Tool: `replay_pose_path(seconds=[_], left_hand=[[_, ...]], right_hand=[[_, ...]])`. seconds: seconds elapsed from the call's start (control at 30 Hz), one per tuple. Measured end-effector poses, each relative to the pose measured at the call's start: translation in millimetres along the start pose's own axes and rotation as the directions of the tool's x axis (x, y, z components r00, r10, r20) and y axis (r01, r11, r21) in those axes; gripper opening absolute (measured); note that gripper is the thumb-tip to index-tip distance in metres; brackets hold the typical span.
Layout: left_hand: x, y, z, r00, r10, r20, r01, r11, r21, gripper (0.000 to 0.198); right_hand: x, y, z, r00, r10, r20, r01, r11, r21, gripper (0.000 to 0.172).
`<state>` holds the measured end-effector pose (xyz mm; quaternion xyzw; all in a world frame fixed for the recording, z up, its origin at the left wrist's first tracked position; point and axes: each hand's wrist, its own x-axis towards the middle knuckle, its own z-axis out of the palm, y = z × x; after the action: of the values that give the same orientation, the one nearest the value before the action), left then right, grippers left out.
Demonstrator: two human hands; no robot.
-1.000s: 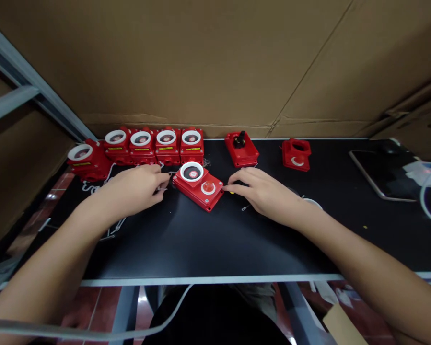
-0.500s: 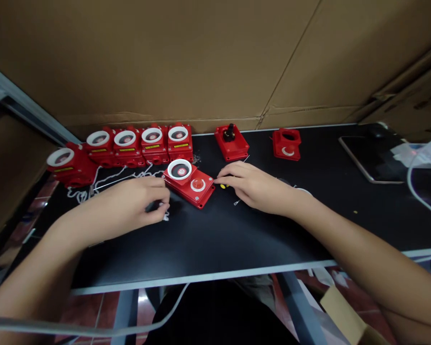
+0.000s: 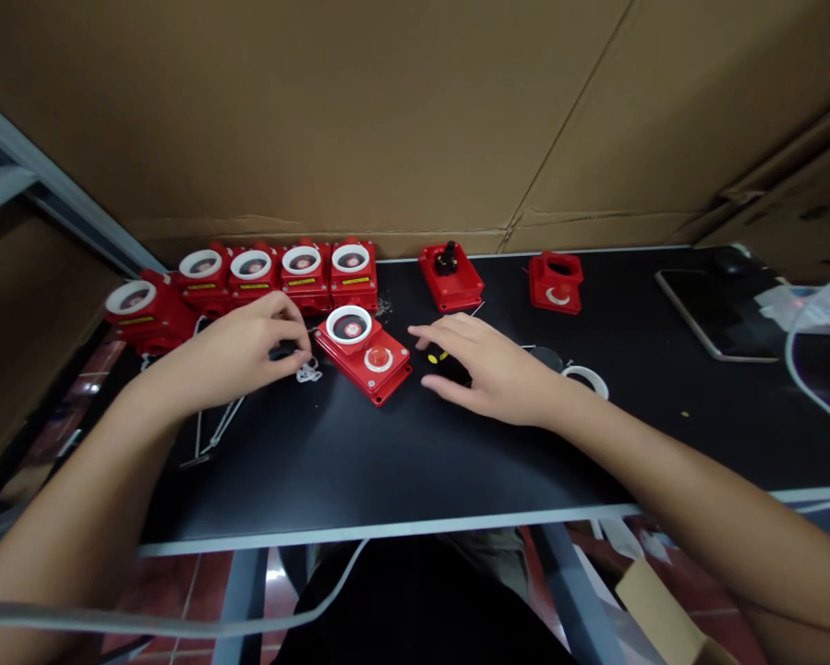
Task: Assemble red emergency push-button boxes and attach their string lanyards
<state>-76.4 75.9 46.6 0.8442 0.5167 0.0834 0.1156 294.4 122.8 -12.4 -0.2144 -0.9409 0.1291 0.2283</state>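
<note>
The left hand (image 3: pixel 241 349) has its fingertips pinched together on a small white chain (image 3: pixel 308 373), just left of the red box (image 3: pixel 364 351). The box lies slanted near the middle of the table (image 3: pixel 387 462), with a white ring and a red button on top. The right hand (image 3: pixel 490 368) is open, fingers apart, just right of the box over two yellow bits (image 3: pixel 434 357). Five more boxes (image 3: pixel 304 268) stand in a row by the back edge, against the cardboard (image 3: pixel 387 120). Their yellow labels (image 3: pixel 301 282) are too small to read. Wide black table top lies between the hands and the front edge
</note>
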Motion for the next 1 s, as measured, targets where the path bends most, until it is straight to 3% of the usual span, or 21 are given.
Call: replay_pose_path(seconds=[0.13, 0.2, 0.3, 0.43, 0.57, 0.63, 0.7, 0.87, 1.0], left_hand=[[3, -1, -4.9, 0.996, 0.048, 0.079, -0.037, 0.990, -0.134, 0.044], [3, 5, -8.5, 0.985, 0.102, 0.141, -0.068, 0.971, -0.229, 0.040], [0, 12, -15.5, 0.947, 0.171, 0.270, -0.063, 0.928, -0.367, 0.032], [-5, 11, -21.2, 0.856, 0.239, 0.459, -0.013, 0.897, -0.442, 0.030], [-5, 5, -17.5, 0.901, 0.179, 0.395, -0.026, 0.932, -0.363, 0.026], [-3, 6, -14.1, 0.897, 0.188, 0.400, -0.036, 0.933, -0.358, 0.026], [-2, 10, -11.1, 0.884, 0.204, 0.421, -0.036, 0.927, -0.375, 0.026], [-1, 23, -4.9, 0.903, 0.227, 0.366, -0.078, 0.922, -0.379, 0.020], [0, 31, -0.3, 0.905, 0.268, 0.331, -0.118, 0.905, -0.409, 0.018]], right_hand=[[4, -20, 14, 0.997, 0.017, -0.072, -0.023, 0.997, -0.079, 0.102], [6, -29, 21, 0.997, 0.023, -0.076, -0.033, 0.991, -0.131, 0.112], [8, -34, 24, 0.998, 0.045, -0.043, -0.050, 0.991, -0.127, 0.094], [7, -23, 17, 1.000, -0.027, 0.003, 0.027, 0.999, 0.019, 0.067], [7, -13, 16, 0.987, -0.008, -0.160, -0.015, 0.989, -0.147, 0.053], [7, -13, 17, 0.971, 0.017, -0.237, -0.059, 0.983, -0.173, 0.048], [7, -16, 17, 0.976, 0.012, -0.216, -0.037, 0.993, -0.108, 0.051], [5, -22, 17, 0.993, -0.008, -0.115, 0.002, 0.999, -0.052, 0.086], [4, -22, 16, 0.994, 0.002, -0.112, -0.013, 0.996, -0.092, 0.084]])
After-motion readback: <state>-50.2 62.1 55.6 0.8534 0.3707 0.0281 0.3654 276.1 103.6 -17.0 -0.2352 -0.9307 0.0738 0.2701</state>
